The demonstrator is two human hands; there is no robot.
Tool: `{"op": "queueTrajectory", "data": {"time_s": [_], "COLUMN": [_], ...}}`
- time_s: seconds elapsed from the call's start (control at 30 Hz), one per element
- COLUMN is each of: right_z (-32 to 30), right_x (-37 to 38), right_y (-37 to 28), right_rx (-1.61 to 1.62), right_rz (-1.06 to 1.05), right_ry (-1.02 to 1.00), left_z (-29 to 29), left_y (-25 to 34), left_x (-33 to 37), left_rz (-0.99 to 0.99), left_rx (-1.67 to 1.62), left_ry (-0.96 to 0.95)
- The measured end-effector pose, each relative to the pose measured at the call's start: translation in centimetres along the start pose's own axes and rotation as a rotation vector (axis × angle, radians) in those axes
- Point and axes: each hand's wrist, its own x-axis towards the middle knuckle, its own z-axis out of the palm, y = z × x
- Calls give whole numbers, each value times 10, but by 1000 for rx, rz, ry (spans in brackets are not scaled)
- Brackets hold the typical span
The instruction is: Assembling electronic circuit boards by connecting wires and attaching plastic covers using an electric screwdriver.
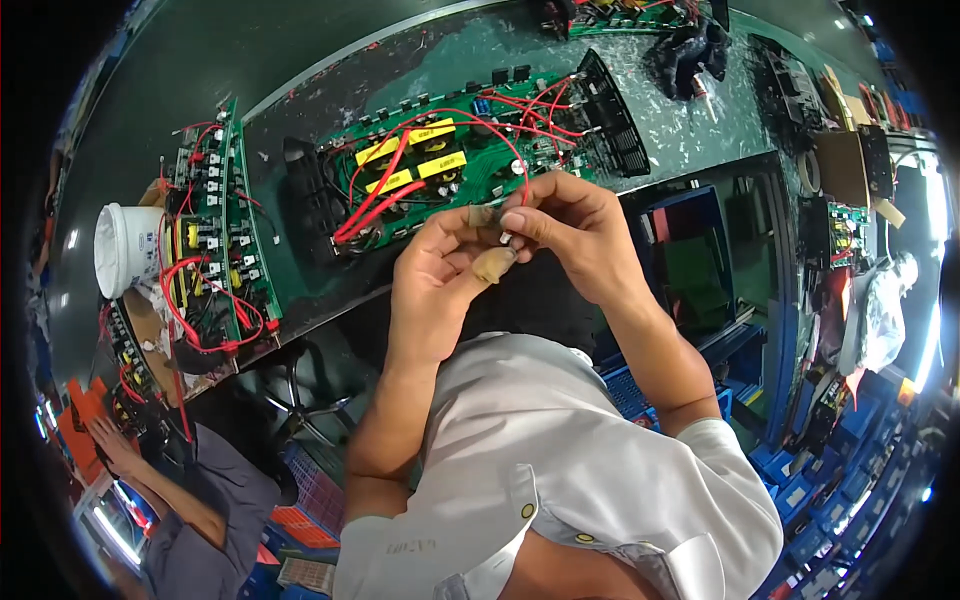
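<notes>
My left hand point(435, 270) and my right hand point(585, 235) meet at the fingertips over the near edge of a green circuit board point(490, 180). Yellowish finger cots cover my left thumb and index finger. A small white connector point(505, 238) shows between the fingertips, pinched by my left hand. My right thumb and index finger close on a thin red wire point(526, 180) that loops up from the board. Two yellow-wrapped transformers point(435, 165) and thick red cables sit on this board. It lies between a black end panel point(615, 112) and a black fan-like part.
Another board assembly point(240, 230) stands at the left beside a white bucket point(130, 250). More boards lie at the far edge, near a dark cloth-like item point(690, 60). A co-worker's hand point(118, 450) is at lower left. Blue bins point(840, 510) fill the right.
</notes>
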Motion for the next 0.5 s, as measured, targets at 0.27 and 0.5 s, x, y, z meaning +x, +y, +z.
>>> {"op": "queueTrajectory", "data": {"time_s": [0.27, 0.5], "right_z": [-7, -14], "right_x": [-14, -19], "right_y": [-4, -3], "right_rx": [-198, -324], "right_rz": [32, 60], "right_ry": [-19, 48], "left_z": [-9, -3], "left_y": [-6, -4], "left_x": [4, 13], "left_rz": [167, 98], "left_rx": [251, 216], "left_ry": [-20, -49]}}
